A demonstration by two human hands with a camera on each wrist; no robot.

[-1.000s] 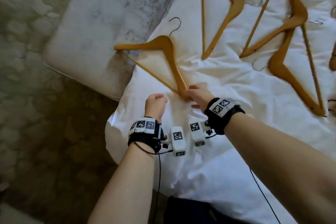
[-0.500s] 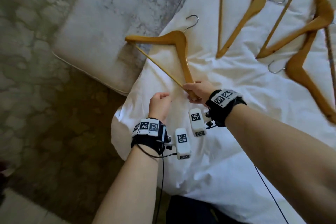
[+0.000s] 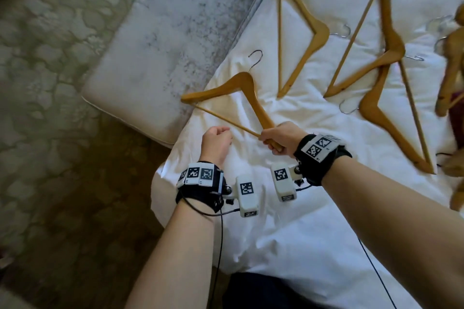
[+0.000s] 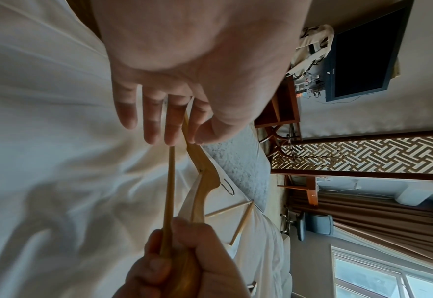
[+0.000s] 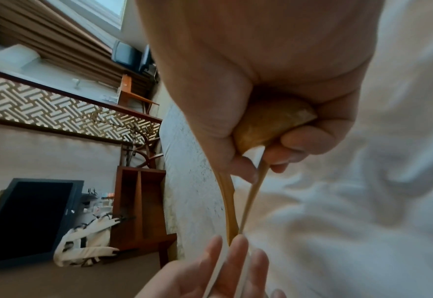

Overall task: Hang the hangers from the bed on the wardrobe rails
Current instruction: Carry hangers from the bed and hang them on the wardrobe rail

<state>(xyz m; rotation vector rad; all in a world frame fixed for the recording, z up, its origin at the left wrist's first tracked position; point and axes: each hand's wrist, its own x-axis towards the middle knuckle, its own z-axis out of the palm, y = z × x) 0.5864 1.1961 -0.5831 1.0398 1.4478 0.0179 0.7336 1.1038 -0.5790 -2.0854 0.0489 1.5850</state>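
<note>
At the near corner of the bed [image 3: 301, 233], closed the right hand [image 3: 278, 139] into a full fist round the tip of the nearest wooden hanger [image 3: 247, 93], where the shoulder arm meets the crossbar. A second earlier, only touched that tip with the fingertips while the hanger lay flat on the white cover; by this moment wrapped fingers and thumb right round it, plain in the right wrist view. Raised the gripped end off the cover, metal hook [image 3: 256, 57] pointing away toward the bed's edge; could not tell whether the far tip still brushed the fabric.

Kept the left hand [image 3: 217, 144] just beside the crossbar, fingers loosely bent and close together, pinching nothing, apparently apart from the wood. Left the other wooden hangers [image 3: 305, 32] lying further up the bed, untouched.

Judged the pick-up secured and the first hanger ready for carrying. Saw no wardrobe rails in any view. Held it by the tip, far from the hook, so probably needed a regrip nearer the hook, perhaps with the free left hand, before hanging.
</note>
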